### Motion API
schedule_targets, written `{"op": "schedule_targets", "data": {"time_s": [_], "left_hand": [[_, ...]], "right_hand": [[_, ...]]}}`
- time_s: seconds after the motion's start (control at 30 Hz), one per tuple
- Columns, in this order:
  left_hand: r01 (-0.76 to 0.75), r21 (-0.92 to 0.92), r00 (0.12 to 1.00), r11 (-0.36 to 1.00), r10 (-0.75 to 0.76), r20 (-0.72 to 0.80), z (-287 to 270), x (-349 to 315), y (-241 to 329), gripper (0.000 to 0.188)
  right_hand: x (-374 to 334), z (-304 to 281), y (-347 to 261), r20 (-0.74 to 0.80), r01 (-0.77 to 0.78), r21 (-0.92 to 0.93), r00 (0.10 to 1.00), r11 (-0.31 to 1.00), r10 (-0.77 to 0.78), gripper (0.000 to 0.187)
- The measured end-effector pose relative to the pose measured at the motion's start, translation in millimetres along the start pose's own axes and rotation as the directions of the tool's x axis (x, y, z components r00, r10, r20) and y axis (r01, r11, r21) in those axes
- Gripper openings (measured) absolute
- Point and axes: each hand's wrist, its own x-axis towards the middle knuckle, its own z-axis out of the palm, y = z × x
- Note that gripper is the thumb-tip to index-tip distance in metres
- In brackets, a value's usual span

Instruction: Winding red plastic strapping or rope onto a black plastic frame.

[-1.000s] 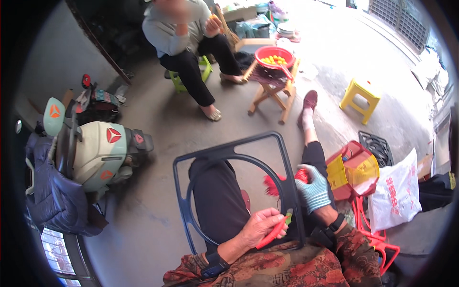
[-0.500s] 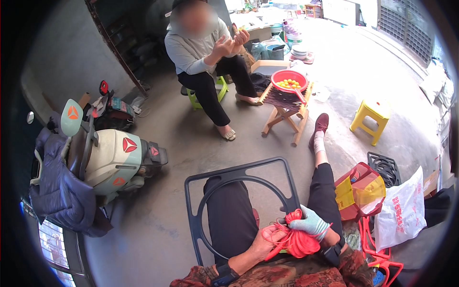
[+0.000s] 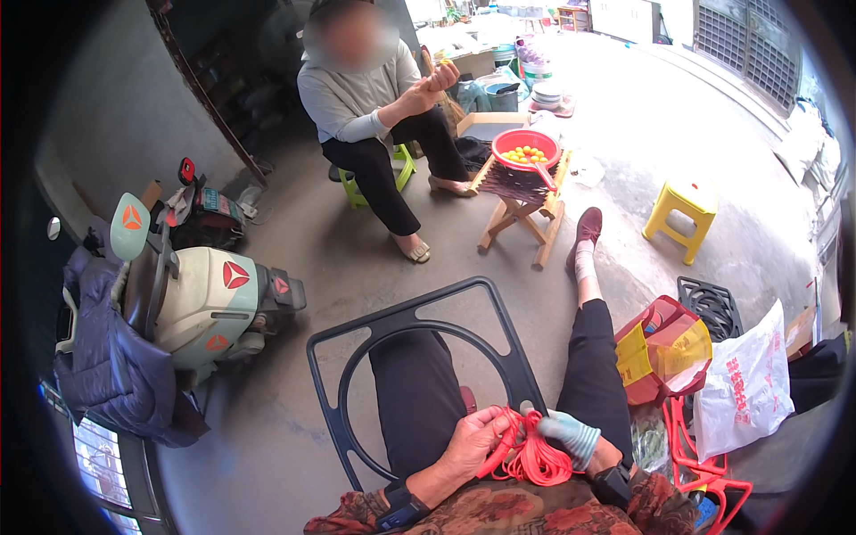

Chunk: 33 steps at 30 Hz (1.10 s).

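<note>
Grey concrete floor fills most of the room, w/ bright daylight at upper right. Left grip, bare, lower center, pinches strands of red cord btwn thumb & fingers; right grip, in a striped pale-blue glove, is at the cord's right edge, fingers bent, can't tell if they're pinching it. Cord hangs in a looped bundle btwn both, above the lap. Just beside it, a black square frame w/ round opening lies tilted over the left leg. Lower right: dark-red & yellow bag, white plastic bag. Mid right: yellow stool. Upper center: red bowl of round yellow pcs on a wooden folding stand; next to it a seated person, hands raised. Mid left: pale scooter w/ dark padded cover
</note>
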Motion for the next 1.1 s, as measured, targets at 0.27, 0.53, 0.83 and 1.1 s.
{"op": "schedule_targets", "data": {"time_s": [0.27, 0.53, 0.83, 1.1], "left_hand": [[0.022, 0.015, 1.0, 1.0, -0.021, -0.021, -8.0, 1.4, -8.8, 0.014], [0.099, 0.073, 0.995, 0.992, -0.099, -0.009, 6.8, 2.9, 3.2, 0.018], [0.174, -0.011, 0.978, 0.985, -0.172, 0.117, -16.1, 8.5, -3.1, 0.019], [0.156, -0.148, 0.983, 0.977, -0.139, 0.122, -11.5, 10.3, 3.9, 0.018]], "right_hand": [[-36.4, 25.0, -31.3, -0.045, 0.11, 0.347, 0.994, 0.931, -0.1, 0.049], [-30.2, -36.3, -33.5, -0.343, 0.364, -0.21, 0.841, 0.907, -0.417, 0.032], [-141.3, -174.1, -83.5, -0.257, 0.709, 0.326, 0.704, 0.626, -0.663, 0.039], [-126.6, -194.8, -86.1, -0.76, 0.575, -0.204, 0.417, 0.792, -0.499, 0.04]]}}
